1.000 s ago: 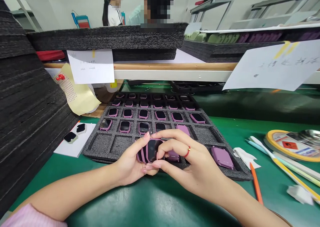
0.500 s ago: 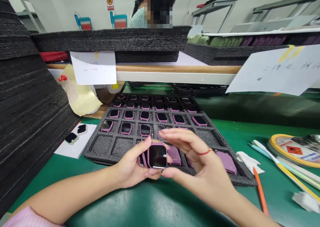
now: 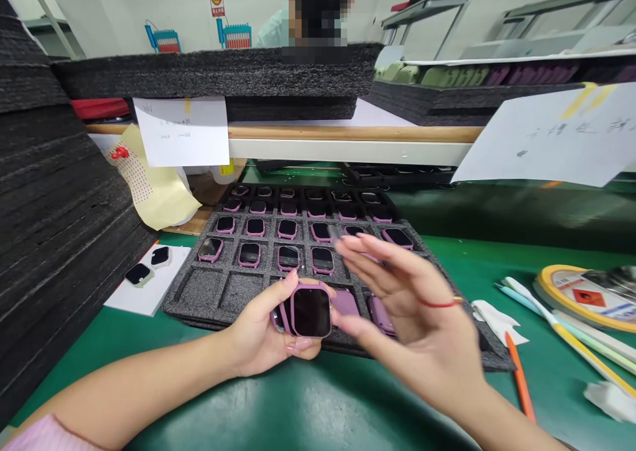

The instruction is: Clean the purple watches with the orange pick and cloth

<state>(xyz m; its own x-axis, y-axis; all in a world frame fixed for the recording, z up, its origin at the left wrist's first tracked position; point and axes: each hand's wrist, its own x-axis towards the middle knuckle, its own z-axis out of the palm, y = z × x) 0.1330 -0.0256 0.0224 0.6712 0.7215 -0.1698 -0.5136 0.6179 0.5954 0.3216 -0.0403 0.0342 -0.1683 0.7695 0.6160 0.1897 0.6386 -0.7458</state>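
Note:
My left hand (image 3: 271, 325) is closed around a small stack of purple smartwatches. The front smartwatch (image 3: 311, 310) has its dark screen toward me, and the edges of others show behind it. My right hand (image 3: 405, 305) is just to the right, its fingers stretched out and the thumb apart, with the thumb tip beside the front watch's edge. A pale, see-through patch (image 3: 334, 233) shows blurred at its fingertips; I cannot make out whether it is held. Behind both hands lies a black foam tray (image 3: 199, 289) with rows of purple smartwatches, partly hidden by my right hand.
Two pale-framed watches (image 3: 138, 275) lie on a white pad at left, beside tall black foam stacks (image 3: 44, 226). An orange stick (image 3: 521, 378), crumpled tissue (image 3: 499, 318), several pens and a yellow-rimmed tape roll (image 3: 561, 299) lie at right. A shelf (image 3: 348, 150) crosses behind; a person sits beyond.
My right hand has moved a little to the right and opened wider, uncovering a watch in the tray. My left hand keeps its hold on the watches, nearly unmoved.

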